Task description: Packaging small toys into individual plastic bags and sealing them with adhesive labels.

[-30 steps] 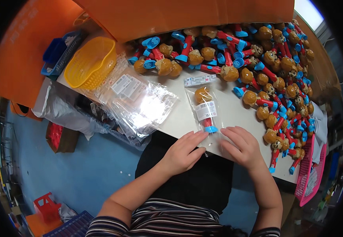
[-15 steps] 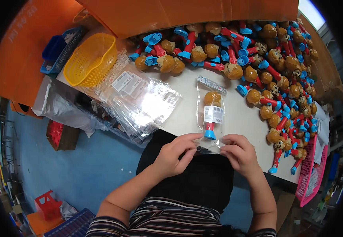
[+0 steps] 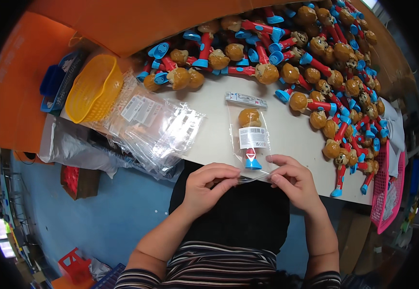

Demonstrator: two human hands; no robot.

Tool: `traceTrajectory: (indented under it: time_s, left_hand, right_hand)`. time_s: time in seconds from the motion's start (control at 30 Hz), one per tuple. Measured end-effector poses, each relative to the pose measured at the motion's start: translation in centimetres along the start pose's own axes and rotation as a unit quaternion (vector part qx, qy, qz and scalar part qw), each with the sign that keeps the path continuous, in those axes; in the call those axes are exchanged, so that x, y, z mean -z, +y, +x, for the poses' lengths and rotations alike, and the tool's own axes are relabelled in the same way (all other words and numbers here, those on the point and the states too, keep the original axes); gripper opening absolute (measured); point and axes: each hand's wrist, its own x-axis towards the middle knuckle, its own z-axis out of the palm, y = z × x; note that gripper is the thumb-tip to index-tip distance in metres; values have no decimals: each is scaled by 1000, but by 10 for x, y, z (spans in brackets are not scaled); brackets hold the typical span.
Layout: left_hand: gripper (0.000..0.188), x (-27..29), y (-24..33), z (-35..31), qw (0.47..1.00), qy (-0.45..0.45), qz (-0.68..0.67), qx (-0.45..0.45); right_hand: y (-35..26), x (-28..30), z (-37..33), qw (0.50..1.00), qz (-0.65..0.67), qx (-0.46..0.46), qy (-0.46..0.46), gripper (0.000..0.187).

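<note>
A clear plastic bag [image 3: 261, 125] lies at the table's front edge with a figure toy [image 3: 250, 118] inside. The toy has a round brown head, a red stem and a blue foot pointing toward me. A white printed label covers its middle, and a printed header strip [image 3: 246, 99] runs along the bag's far end. My left hand [image 3: 210, 185] pinches the left corner of the bag's near end between thumb and fingers. At the right corner, my right hand [image 3: 293, 180] grips the same near end, thumb against fingers. The plastic between both hands looks folded or stretched.
Many similar toys [image 3: 344, 86] are heaped along the table's back and right. Left of the bag lies a stack of flat clear bags [image 3: 163, 125], near a yellow basket [image 3: 96, 89] and a blue bin [image 3: 53, 79]. A pink basket [image 3: 387, 192] stands at the right edge.
The view has shifted, so the table's contents sit differently in the picture. Both hands have drawn the bag's near end taut or folded it, and the right thumb now presses on it.
</note>
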Motion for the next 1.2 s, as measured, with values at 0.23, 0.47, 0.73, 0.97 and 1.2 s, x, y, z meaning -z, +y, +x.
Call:
traceTrajectory:
  time_s: [0.23,0.47,0.73,0.97,1.2]
  left_hand:
    - [11,-7,2,2,996,3,-82,21]
    - [7,-3,4,3,983,-56,-167,53]
    - [18,-6,21,12,964,65,-73,245]
    - [19,-9,30,27,936,17,-27,352]
    - [15,-7,18,15,946,77,-107,297]
  right_hand:
    - [13,1,-3,984,170,-36,-30,15]
    - [7,1,-6,967,229,-108,-40,15]
    - [13,-2,-8,966,235,-102,-28,12]
    - [14,-5,-9,969,234,-78,-32,11]
    - [13,-8,-10,974,217,-68,-15,10]
